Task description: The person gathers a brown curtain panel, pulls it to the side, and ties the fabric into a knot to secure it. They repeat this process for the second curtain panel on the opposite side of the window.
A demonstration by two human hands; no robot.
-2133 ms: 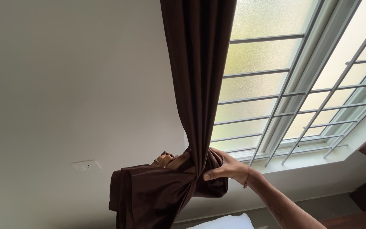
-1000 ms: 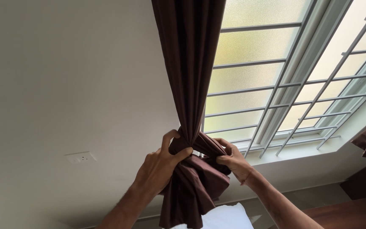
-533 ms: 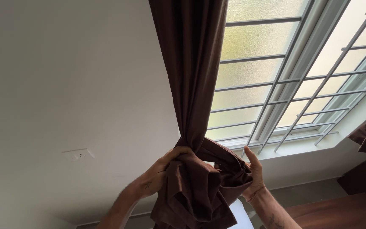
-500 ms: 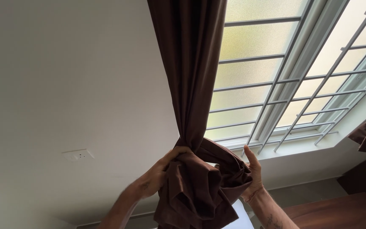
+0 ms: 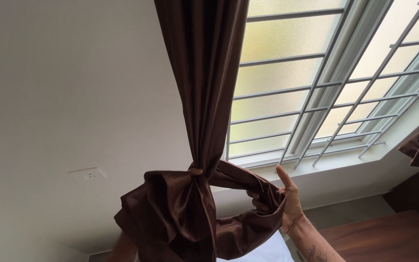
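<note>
Overhead, the white plaster wall [image 5: 64, 97] and frosted barred window [image 5: 316, 82] frame a long dark brown satin curtain [image 5: 202, 77], hanging gathered and knotted low at centre. Right forearm rises from the bottom edge; right hand [image 5: 284, 199] grips the knot's loose loop, fingers curled in the fabric, thumb upright. Left hand [image 5: 122, 247] is largely hidden behind the folds, grip indeterminate

Long shiny dark brown cloth curtain [image 5: 202, 82] hangs straight down by window, bunched tight at knot. Below knot, big puffy fold. One loose loop sticks out to right side.
</note>
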